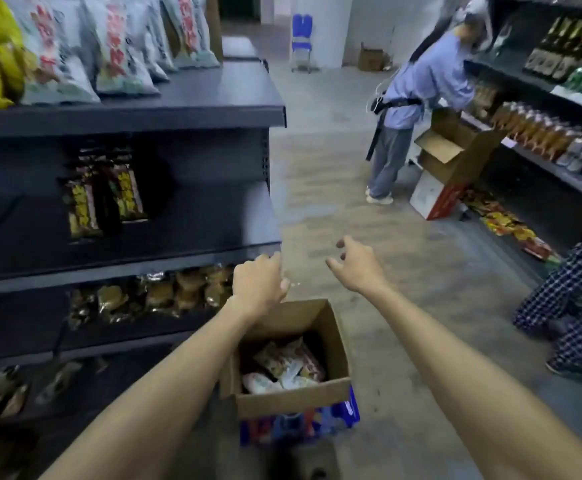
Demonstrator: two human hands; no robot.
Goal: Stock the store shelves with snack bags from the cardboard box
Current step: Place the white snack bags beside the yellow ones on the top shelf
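An open cardboard box (293, 398) stands on the floor by the dark shelf unit (165, 263), on top of a blue printed carton (346, 412). Several snack bags (288, 365) lie inside it. My left hand (257, 284) hovers above the box's far left corner, close to the middle shelf's edge, its fingers curled under with nothing visible in them. My right hand (357, 263) hangs over the aisle floor beyond the box, fingers loosely spread and empty. Yellow-and-black packets (104, 195) stand on the middle shelf, brown wrapped snacks (165, 292) on the one below.
Large snack bags (109, 46) fill the top shelf. A person in blue (424, 88) works at the right-hand shelves beside open cartons (452, 161). Another person in checked trousers (566, 306) crouches at the right. Packets (504, 221) lie on the floor there. A blue chair (301, 36) stands far back.
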